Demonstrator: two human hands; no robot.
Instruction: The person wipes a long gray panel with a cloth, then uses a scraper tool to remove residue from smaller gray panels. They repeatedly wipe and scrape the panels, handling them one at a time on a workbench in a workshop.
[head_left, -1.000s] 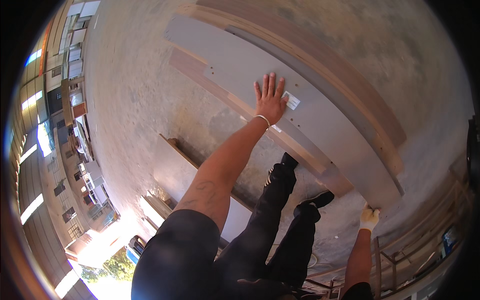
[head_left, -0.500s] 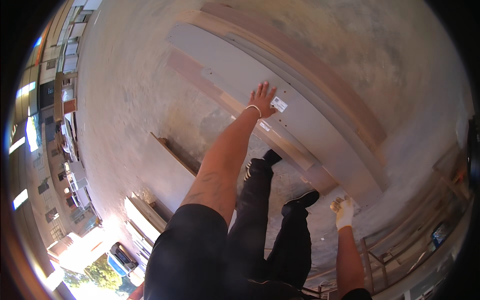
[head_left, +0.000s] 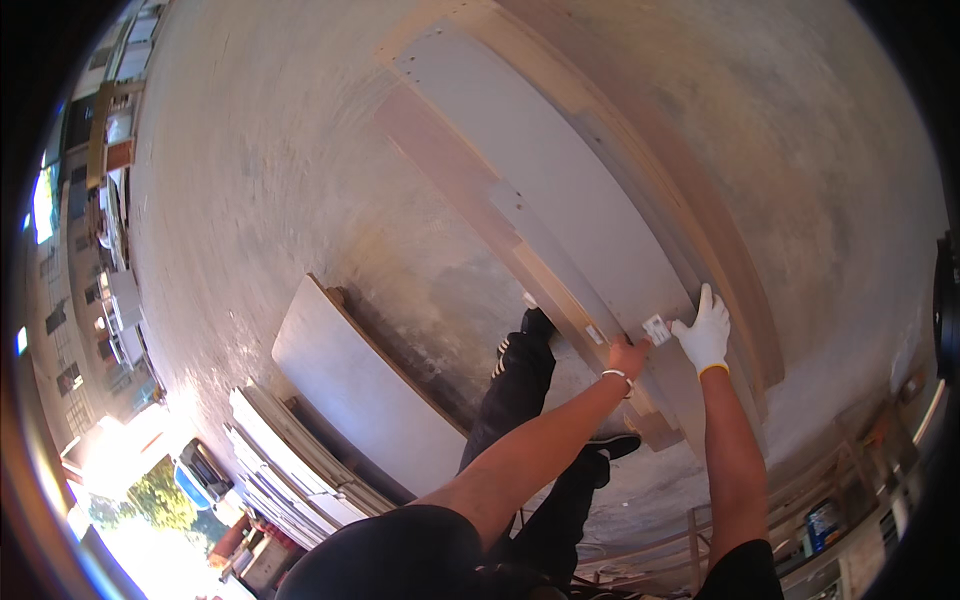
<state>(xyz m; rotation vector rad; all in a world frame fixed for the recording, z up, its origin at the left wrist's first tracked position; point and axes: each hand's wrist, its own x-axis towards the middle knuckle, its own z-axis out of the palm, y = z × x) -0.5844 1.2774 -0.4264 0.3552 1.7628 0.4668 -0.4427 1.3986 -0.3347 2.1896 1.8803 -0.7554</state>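
Note:
A long grey board (head_left: 570,170) with curved edges, small holes and a white label (head_left: 656,328) lies on top of several brown and grey boards on the floor. My bare left hand (head_left: 628,356), with a pale band at its wrist, closes on the near edge of the grey board, just left of the label. Some of its fingers are hidden there. My right hand (head_left: 706,330), in a white glove with a yellow cuff, rests at the board's far edge. Its fingers are stretched out and its thumb points toward the label.
A pale panel (head_left: 350,350) lies left of my legs, beside a stack of white boards (head_left: 300,470). My shoe (head_left: 615,446) stands close to the boards' near end. A frame of bars (head_left: 700,545) is at the lower right. Shelving and goods line the far left.
My left hand has gone from lying flat on the grey board to its near edge. My gloved right hand has moved up from the board's end to beside the label. The view has shifted.

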